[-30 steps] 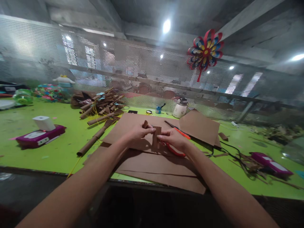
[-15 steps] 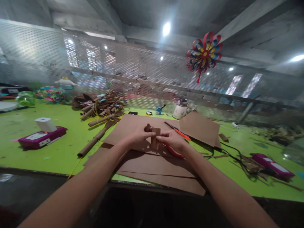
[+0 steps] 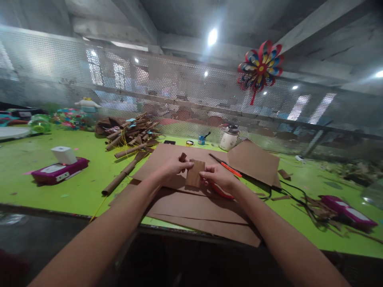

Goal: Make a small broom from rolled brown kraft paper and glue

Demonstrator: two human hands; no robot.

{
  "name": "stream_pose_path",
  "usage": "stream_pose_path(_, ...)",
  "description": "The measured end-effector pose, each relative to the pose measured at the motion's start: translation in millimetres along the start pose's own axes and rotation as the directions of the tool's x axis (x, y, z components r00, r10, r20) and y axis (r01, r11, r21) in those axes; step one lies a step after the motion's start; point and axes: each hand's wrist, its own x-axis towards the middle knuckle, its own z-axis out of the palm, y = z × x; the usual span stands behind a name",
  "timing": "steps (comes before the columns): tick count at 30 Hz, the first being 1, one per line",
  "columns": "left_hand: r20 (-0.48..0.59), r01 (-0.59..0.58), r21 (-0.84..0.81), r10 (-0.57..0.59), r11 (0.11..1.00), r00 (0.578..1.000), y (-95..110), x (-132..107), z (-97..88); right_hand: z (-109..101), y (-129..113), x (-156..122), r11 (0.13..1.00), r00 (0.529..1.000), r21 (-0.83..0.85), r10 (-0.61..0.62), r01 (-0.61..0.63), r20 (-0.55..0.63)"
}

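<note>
My left hand point(image 3: 176, 166) is closed, thumb and fingers pinching the left edge of a small rectangular piece of brown paper point(image 3: 195, 174). A short dark brown strip point(image 3: 182, 157) sticks up from the same hand. My right hand point(image 3: 220, 177) grips the right edge of the brown piece between thumb and fingers. Beneath that hand a curved red handle point(image 3: 223, 192) shows; the hand hides what it belongs to. Just beyond lies a tool with a dark blade and an orange-red handle point(image 3: 231, 169). Large brown paper sheets point(image 3: 197, 205) lie under both hands.
Brown paper rolls with yellow string point(image 3: 119, 177) lie at left, near a purple box point(image 3: 60, 170) bearing a white cube point(image 3: 63, 154). A white bottle point(image 3: 229, 138) and a blue jar point(image 3: 201, 140) stand behind. Black cable point(image 3: 302, 199), paper scraps and another purple box point(image 3: 348, 211) are at right.
The brown piece has turned or opened out and now shows a wider flat face. My left hand has shifted slightly left along it; the right keeps its hold.
</note>
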Motion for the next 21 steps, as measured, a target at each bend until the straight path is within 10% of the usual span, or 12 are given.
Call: stream_pose_path(21,0.146,0.032,-0.003,-0.032,0.999,0.989,0.4,-1.7,4.3,-1.1,0.7,1.9,0.992,0.997,0.122,-0.033,0.043,-0.077)
